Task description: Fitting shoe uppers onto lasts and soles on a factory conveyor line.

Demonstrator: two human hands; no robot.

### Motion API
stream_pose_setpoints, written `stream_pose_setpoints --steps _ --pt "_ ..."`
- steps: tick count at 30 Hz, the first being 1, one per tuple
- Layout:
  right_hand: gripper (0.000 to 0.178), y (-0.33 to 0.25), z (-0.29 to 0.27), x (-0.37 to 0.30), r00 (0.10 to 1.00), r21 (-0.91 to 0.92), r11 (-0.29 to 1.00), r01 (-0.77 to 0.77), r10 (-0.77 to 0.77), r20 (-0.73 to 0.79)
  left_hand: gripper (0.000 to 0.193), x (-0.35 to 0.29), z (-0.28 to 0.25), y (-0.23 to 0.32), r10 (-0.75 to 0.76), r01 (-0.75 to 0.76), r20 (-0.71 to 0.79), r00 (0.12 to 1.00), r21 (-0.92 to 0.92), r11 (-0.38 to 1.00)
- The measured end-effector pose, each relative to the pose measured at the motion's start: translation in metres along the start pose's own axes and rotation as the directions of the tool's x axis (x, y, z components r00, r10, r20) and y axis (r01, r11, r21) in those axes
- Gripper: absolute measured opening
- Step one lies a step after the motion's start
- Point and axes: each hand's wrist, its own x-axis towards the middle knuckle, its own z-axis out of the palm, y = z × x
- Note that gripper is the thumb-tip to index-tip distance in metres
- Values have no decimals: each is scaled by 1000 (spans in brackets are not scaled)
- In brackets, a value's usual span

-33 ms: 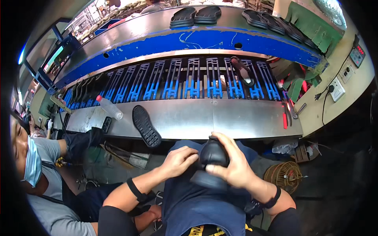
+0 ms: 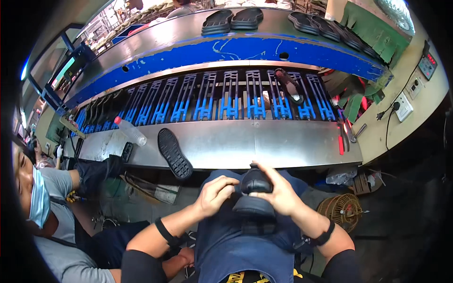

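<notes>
The black shoe (image 2: pixel 257 181) could be dropped or twisted if the grip of the right hand (image 2: pixel 284 195) were loosened, since a firm hold is seen on one side only. If it were pressed from the left without being braced, it might be rolled out from under the thumb. Fingers could also be pinched or scraped where both hands are worked so close together. The loose sole (image 2: pixel 174 154) might be knocked down by a sweep of the left forearm (image 2: pixel 177 221), as its near end is set past the near edge of the metal surface (image 2: pixel 222 141).

The shoe is held above the blue apron (image 2: pixel 231 250), between the hands and near of the surface. It is clamped by the right hand, with the fingers laid along its right and far side and the thumb across its front. The left hand (image 2: pixel 214 195) is placed just to its left, fingers curled; whether the shoe is touched by the fingertips cannot be told.
</notes>
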Motion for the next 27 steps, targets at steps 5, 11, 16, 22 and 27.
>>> stream_pose_setpoints --steps 5,11,16,22,27 --pt "49 110 -22 43 886 268 860 -434 461 -42 41 62 64 -22 -452 209 -86 888 -799 564" --pt "32 96 -42 50 933 3 933 -360 360 -26 22 81 49 -27 -479 475 256 840 -775 418" --pt "30 27 -56 16 906 -271 963 18 98 412 18 32 36 3 -68 202 324 944 -402 893" --pt "20 25 -26 -85 705 -319 800 509 -175 687 14 -40 69 42 486 -493 529 695 -141 859" --pt "26 47 -43 -39 784 -334 823 460 -199 588 25 -16 59 10 448 -473 304 841 11 881"
